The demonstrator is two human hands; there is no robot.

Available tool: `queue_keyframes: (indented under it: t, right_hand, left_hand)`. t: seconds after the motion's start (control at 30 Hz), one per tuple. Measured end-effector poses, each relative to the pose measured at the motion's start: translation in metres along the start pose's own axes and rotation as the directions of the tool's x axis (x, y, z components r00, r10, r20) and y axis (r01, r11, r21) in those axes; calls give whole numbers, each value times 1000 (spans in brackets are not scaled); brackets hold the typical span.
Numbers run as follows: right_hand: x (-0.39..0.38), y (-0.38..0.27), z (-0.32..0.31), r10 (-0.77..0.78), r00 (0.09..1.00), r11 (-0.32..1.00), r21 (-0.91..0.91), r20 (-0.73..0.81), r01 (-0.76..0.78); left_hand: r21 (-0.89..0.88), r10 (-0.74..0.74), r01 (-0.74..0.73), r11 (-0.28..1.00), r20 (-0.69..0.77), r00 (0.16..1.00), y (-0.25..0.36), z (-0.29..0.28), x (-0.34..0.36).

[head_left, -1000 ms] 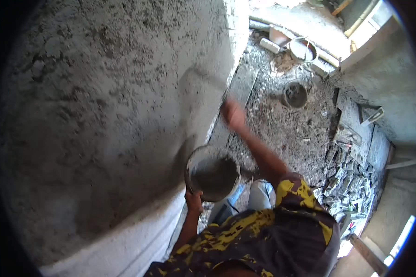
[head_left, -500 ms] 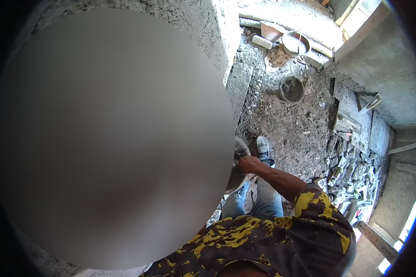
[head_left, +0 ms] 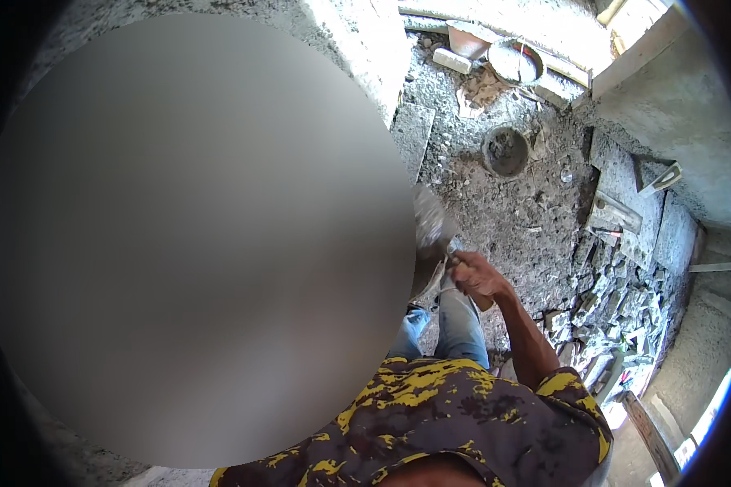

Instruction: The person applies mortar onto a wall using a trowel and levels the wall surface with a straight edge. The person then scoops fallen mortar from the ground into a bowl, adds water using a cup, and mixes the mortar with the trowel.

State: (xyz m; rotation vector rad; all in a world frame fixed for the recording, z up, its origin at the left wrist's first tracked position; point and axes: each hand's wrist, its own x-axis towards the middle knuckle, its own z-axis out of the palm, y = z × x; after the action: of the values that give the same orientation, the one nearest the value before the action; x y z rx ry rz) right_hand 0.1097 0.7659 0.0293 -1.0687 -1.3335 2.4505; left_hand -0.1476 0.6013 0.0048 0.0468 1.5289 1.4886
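Note:
My right hand (head_left: 477, 274) is closed round the handle of a trowel (head_left: 440, 230) in front of my legs. Grey, wet-looking mortar (head_left: 428, 211) shows at the blade's end, smeared by motion and partly cut off by the large blurred disc. Just below the blade, the edge of a grey container (head_left: 428, 282) shows beside my leg, mostly hidden by the same disc. My left hand does not show; the disc covers that whole side.
A round bucket (head_left: 506, 152) stands on the rubble floor ahead. Farther back are a second bucket (head_left: 516, 63), a reddish tub (head_left: 467, 38) and a pale block (head_left: 452, 61). Right lie boards with a float (head_left: 617, 213), another handled tool (head_left: 663, 178) and broken rubble (head_left: 613, 312).
My right hand has moved up and right, away from the container. The trowel, with mortar on it, has come into clearer view. My view has shifted slightly.

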Motion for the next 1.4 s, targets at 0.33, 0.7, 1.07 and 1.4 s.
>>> queue_keyframes:
  t: [0.33,0.7,1.07,1.4]
  right_hand:
    - [47,-64,-24,-302,0,946,-299,-953,127]
    - [209,-134,242,-549,475,808,-293,-688,511]
    - [90,36,79,-21,971,332,-918,-238,-218]
    - [75,-11,-4,355,926,769,-603,130,-210]
  left_hand:
    - [106,55,-43,993,-111,992,24,-43,-9]
    - [232,9,53,971,-256,967,-5,-117,-11]
    - [388,6,8,922,-34,999,27,-41,12]
    - [398,77,-129,908,146,986,30,49,39]
